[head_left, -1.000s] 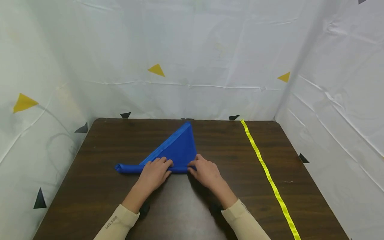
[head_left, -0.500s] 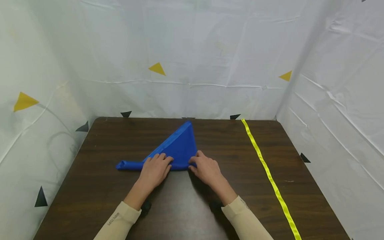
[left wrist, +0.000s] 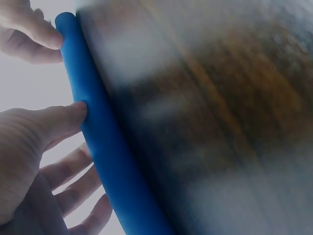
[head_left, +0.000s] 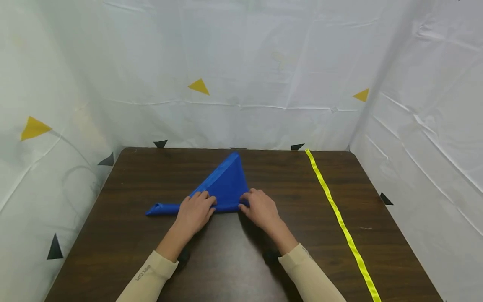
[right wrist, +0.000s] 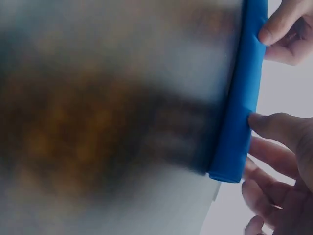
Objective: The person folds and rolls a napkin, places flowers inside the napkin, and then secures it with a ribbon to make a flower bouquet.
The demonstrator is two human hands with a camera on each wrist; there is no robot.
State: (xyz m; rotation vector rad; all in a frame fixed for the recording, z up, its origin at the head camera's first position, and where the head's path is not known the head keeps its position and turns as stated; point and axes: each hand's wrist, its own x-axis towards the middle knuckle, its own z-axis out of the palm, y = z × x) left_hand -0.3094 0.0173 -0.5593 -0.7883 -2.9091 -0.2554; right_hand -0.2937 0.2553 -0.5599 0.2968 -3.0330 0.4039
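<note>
A blue cloth point(head_left: 228, 184) lies on the brown wood-grain table point(head_left: 222, 260). Its near edge is a narrow roll point(head_left: 166, 208), and a triangular flat part points to the back of the table. My left hand point(head_left: 195, 213) holds the roll near its middle; in the left wrist view the thumb point(left wrist: 73, 113) presses its near side, with the other fingers on the far side. At the roll's right end my right hand point(head_left: 261, 209) pinches it; the right wrist view has that thumb point(right wrist: 274, 125) on the roll close to its end.
To the right, a yellow ribbon point(head_left: 339, 218) runs from the table's back edge to the front. White sheeting point(head_left: 241, 75) with yellow and black triangles encloses the table's back and both sides.
Both hands have rolled the cloth slightly farther from me. Less of the flat triangle shows, and its sloping edge meets the roll farther right.
</note>
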